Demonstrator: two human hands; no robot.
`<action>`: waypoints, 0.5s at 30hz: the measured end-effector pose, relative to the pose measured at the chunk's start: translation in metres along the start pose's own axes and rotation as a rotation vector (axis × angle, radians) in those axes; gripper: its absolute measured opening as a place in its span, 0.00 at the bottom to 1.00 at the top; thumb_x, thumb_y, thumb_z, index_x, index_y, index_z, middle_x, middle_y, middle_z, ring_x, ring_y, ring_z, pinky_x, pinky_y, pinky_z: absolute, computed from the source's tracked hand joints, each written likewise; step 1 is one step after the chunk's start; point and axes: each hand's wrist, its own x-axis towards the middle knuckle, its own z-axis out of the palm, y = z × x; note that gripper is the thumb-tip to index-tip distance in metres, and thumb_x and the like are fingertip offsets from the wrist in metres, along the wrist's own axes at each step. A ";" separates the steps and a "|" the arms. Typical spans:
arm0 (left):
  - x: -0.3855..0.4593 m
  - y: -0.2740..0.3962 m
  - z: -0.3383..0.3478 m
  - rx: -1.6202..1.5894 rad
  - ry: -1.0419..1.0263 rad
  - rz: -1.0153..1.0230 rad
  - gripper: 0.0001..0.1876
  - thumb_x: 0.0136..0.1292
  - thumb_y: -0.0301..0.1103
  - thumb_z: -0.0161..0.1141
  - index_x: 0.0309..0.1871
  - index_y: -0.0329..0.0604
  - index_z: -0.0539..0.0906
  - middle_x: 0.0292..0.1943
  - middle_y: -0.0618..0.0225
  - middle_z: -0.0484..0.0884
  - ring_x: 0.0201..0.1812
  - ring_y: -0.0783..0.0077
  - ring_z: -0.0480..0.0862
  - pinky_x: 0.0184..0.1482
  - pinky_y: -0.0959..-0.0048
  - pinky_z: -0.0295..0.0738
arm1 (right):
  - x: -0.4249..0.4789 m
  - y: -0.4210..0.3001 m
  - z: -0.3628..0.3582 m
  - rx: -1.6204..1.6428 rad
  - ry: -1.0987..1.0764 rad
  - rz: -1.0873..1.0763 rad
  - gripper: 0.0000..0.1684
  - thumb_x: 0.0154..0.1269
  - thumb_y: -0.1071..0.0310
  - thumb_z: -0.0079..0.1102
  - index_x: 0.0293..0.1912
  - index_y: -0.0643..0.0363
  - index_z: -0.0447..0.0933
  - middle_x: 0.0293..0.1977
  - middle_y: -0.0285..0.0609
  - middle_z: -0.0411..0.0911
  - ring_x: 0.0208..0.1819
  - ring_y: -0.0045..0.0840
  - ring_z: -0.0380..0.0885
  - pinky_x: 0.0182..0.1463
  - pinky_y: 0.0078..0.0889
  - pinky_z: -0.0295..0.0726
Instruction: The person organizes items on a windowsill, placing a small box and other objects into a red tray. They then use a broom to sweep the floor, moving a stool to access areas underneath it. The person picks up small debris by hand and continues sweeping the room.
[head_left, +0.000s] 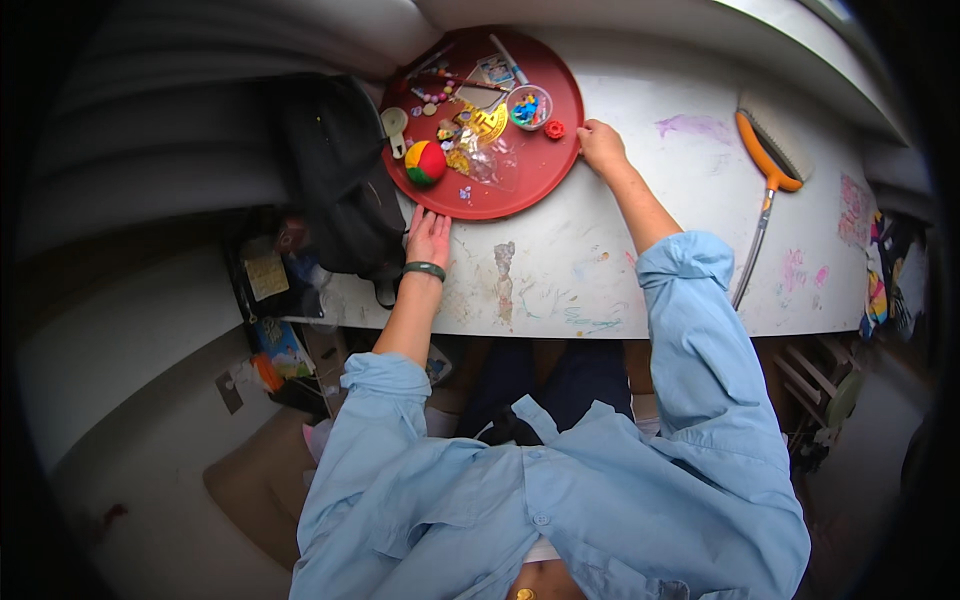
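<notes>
A round red tray (544, 169) lies at the far side of the white tabletop. My right hand (601, 146) grips its right rim. With palm turned up and fingers extended, my left hand (430, 238) meets the tray's near-left edge; whether the fingertips reach underneath is hidden. On the tray are a red, yellow and green ball (425, 163), a clear cup of small colourful pieces (529, 107), a red flower-shaped piece (554, 130), a gold round ornament (487, 124), crumpled clear plastic (491, 161), a bead bracelet (435, 96), a white pen (509, 60) and a pale green scoop-like piece (394, 124).
A black bag (341, 180) stands close against the tray's left side. Towards the right of the stained tabletop (555, 277) lies an orange-headed bristle brush (757, 150) with a metal handle. Grey curtain fabric (187, 142) hangs at the left. Cluttered shelves (289, 352) sit below left.
</notes>
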 end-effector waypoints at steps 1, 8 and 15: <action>0.001 0.004 0.003 0.016 -0.019 0.005 0.25 0.59 0.21 0.45 0.61 0.39 0.55 0.58 0.55 0.61 0.60 0.59 0.61 0.62 0.63 0.54 | -0.003 -0.007 0.001 0.099 0.010 0.017 0.15 0.55 0.63 0.46 0.36 0.62 0.76 0.33 0.52 0.76 0.35 0.37 0.76 0.41 0.33 0.73; 0.002 0.019 0.007 0.492 0.062 -0.059 0.25 0.60 0.25 0.43 0.62 0.38 0.54 0.60 0.60 0.61 0.59 0.66 0.64 0.58 0.70 0.58 | -0.060 0.023 -0.047 0.387 0.008 -0.009 0.21 0.57 0.61 0.46 0.48 0.62 0.68 0.35 0.46 0.76 0.29 0.25 0.77 0.37 0.24 0.73; -0.084 -0.025 0.001 0.846 0.080 -0.065 0.21 0.60 0.27 0.45 0.58 0.41 0.60 0.47 0.62 0.73 0.41 0.76 0.76 0.38 0.82 0.70 | -0.175 0.142 -0.170 -0.440 0.511 0.240 0.32 0.54 0.61 0.53 0.57 0.53 0.57 0.57 0.49 0.55 0.59 0.41 0.51 0.59 0.46 0.53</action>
